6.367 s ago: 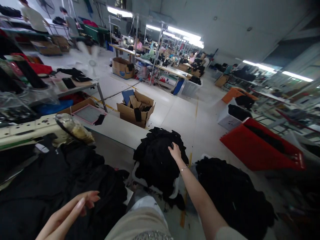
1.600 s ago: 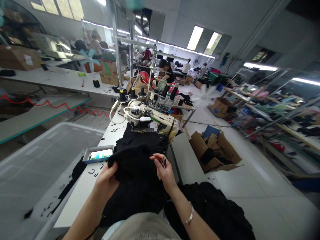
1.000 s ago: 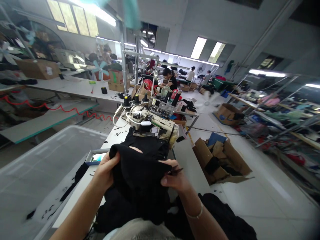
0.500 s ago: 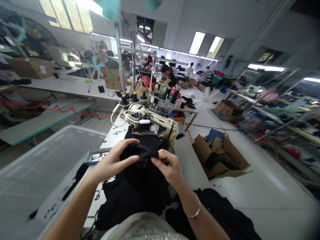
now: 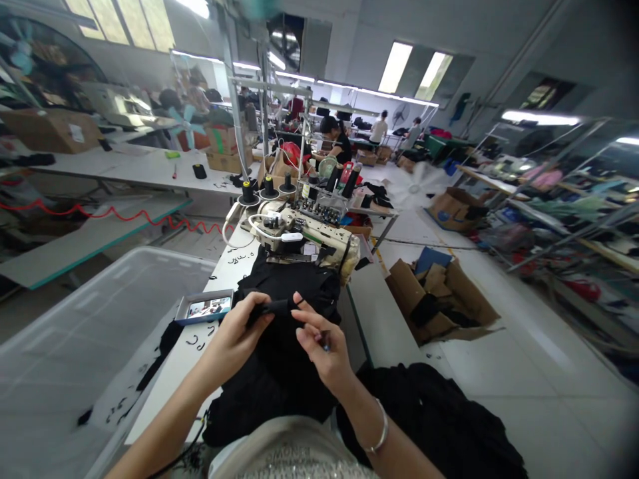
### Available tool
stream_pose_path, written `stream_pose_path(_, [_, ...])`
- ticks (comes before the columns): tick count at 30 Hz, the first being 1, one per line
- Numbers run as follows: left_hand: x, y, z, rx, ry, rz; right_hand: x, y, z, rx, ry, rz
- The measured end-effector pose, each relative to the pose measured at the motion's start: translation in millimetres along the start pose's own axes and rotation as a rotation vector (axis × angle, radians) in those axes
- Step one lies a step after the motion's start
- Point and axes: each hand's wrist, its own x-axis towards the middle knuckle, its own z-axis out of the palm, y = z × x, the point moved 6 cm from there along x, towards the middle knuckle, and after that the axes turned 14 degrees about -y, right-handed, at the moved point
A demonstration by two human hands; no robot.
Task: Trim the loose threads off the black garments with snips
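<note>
One clear plastic bin (image 5: pixel 74 346) filled the lower left of the frame. I logged a sewing machine (image 5: pixel 304 233) at centre, black fabric (image 5: pixel 279 359) below it, my left hand (image 5: pixel 234 339) pinching a fold, right hand (image 5: pixel 319 352) fingers curled round a small tool, and a phone (image 5: pixel 207 307) left of centre.

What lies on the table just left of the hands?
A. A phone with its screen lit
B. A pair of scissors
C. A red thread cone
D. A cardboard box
A: a phone with a lit screen lies flat on the table, just left of the left hand that pinches the black fabric.
</note>
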Motion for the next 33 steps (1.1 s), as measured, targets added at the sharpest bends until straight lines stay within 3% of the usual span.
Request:
stream_pose_path(7, [2.2, -9.4, 6.6, -0.247, -0.120, -0.084, 6.2, -19.5, 8.6, -0.486, -0.235, -0.248])
stream_pose_path(11, [6.7, -10.3, 9.1, -0.219, -0.224, -0.077, 5.2, -11.8, 11.5, -0.661, -0.318, -0.259])
stream_pose_path(13, [7.8, -10.8, 7.8, -0.175, -0.218, -0.054, 5.8, -8.4, 10.5, -0.699, -0.319, -0.238])
stream_pose_path(20, [3.9, -26.6, 2.5, -0.185, -0.096, -0.129, 13.0, -7.6, 6.5, -0.590, -0.314, -0.190])
stream_pose_path(24, [2.8, -28.2, 4.0, -0.263, -0.109, -0.127, 16.5, 1.9, -8.6, -0.356, -0.208, 0.025])
stream_pose_path(27, [3.3, -26.8, 6.1, -0.316, -0.129, -0.137, 13.5, 7.1, -10.8, -0.324, -0.238, 0.171])
stream_pose_path(30, [4.0, -25.2, 8.8, -0.336, -0.150, -0.154, 10.0, 4.6, -6.0, -0.356, -0.286, 0.218])
stream_pose_path(33, [4.9, -22.7, 11.8, -0.351, -0.172, -0.153, 9.8, -0.3, -3.6, -0.375, -0.229, 0.189])
